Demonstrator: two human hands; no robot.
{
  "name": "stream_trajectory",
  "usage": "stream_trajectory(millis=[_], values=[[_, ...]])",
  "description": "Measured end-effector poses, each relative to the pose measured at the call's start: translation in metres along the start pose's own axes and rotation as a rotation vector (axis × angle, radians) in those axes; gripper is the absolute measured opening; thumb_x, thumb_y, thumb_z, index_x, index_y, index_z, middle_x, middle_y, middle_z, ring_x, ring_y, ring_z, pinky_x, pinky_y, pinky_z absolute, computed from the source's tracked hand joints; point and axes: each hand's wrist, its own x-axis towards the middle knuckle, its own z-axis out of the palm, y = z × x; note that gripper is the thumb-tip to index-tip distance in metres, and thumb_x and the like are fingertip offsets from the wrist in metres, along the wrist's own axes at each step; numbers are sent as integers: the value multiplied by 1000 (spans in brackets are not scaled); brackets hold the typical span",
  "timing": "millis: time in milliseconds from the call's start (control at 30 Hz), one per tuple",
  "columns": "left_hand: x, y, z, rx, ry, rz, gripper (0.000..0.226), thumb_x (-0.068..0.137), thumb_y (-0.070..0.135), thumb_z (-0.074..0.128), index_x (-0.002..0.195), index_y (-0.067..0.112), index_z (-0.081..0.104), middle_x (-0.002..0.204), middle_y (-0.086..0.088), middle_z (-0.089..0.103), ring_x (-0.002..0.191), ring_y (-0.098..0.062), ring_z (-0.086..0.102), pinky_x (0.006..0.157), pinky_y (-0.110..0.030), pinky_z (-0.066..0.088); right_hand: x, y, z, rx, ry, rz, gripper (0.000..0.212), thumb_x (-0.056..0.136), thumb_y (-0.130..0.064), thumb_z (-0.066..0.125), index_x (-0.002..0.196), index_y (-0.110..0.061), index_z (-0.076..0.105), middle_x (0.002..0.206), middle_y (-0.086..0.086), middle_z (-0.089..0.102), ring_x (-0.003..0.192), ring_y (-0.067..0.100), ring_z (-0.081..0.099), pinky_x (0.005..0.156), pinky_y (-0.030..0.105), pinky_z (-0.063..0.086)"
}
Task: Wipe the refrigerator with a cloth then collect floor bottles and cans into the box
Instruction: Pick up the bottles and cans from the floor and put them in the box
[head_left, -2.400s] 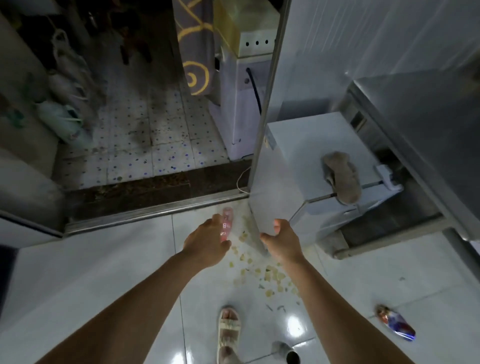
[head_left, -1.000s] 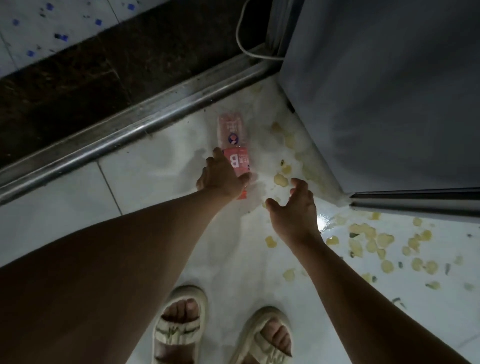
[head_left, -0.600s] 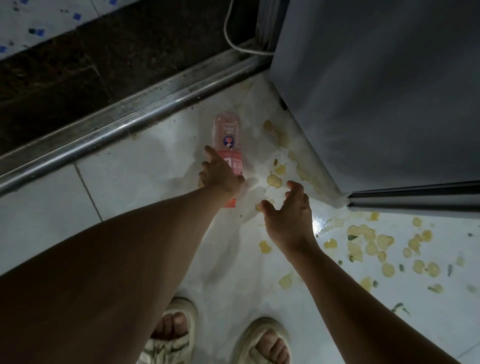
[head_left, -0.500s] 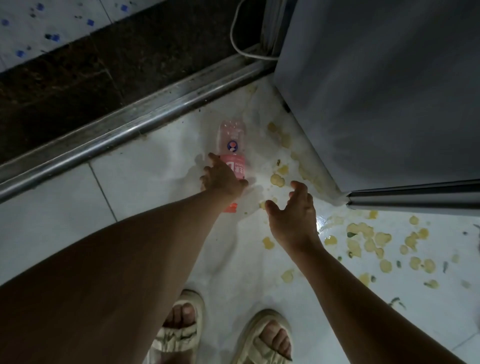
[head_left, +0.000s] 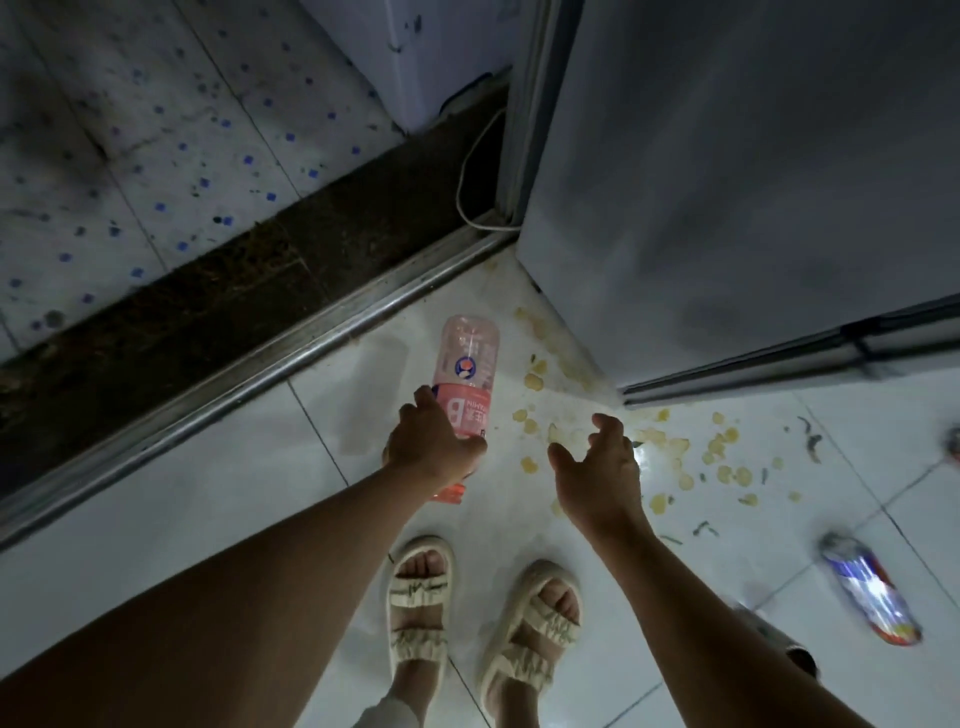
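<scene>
A pink plastic bottle (head_left: 469, 364) with a red label is in my left hand (head_left: 428, 449), gripped around its lower half with its base pointing away toward the door track. My right hand (head_left: 597, 470) hovers beside it, fingers spread, holding nothing. The grey refrigerator (head_left: 727, 171) stands at the upper right. A crushed blue and red can (head_left: 867, 592) lies on the white tiles at the right. Another dark can (head_left: 779, 639) shows partly behind my right forearm. The box is out of view.
Yellow food scraps (head_left: 675, 452) are scattered on the floor by the refrigerator's corner. A metal door track (head_left: 260, 374) runs diagonally, with a dark threshold and speckled tiles beyond. A white cable (head_left: 470, 208) loops beside the refrigerator. My sandalled feet (head_left: 467, 613) stand below.
My left hand closed around the pink bottle and has raised it off the floor. The view has pulled back, so the cans at the right show again.
</scene>
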Motion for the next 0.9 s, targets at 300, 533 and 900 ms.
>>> stream_trajectory(millis=[300, 533, 900], values=[[-99, 44, -10, 37, -44, 128, 77, 73, 40, 72, 131, 10, 30, 119, -12, 52, 103, -29, 58, 86, -40, 53, -71, 17, -76, 141, 117, 97, 61, 92, -24, 58, 143, -11, 28, 144, 15, 39, 131, 30, 42, 102, 36, 39], [-173, 72, 40, 133, -73, 195, 73, 73, 40, 71, 127, 10, 33, 118, -11, 53, 102, -29, 58, 84, -38, 52, -118, 101, -133, 226, 153, 146, 60, 91, -22, 56, 142, -8, 27, 142, 17, 37, 129, 31, 40, 101, 34, 35], [-299, 120, 196, 176, -148, 273, 67, 73, 39, 71, 123, 12, 36, 115, -9, 55, 100, -27, 58, 83, -36, 50, -189, 307, -200, 301, 228, 335, 55, 86, -16, 62, 134, -6, 37, 133, 17, 44, 119, 32, 46, 97, 36, 40]])
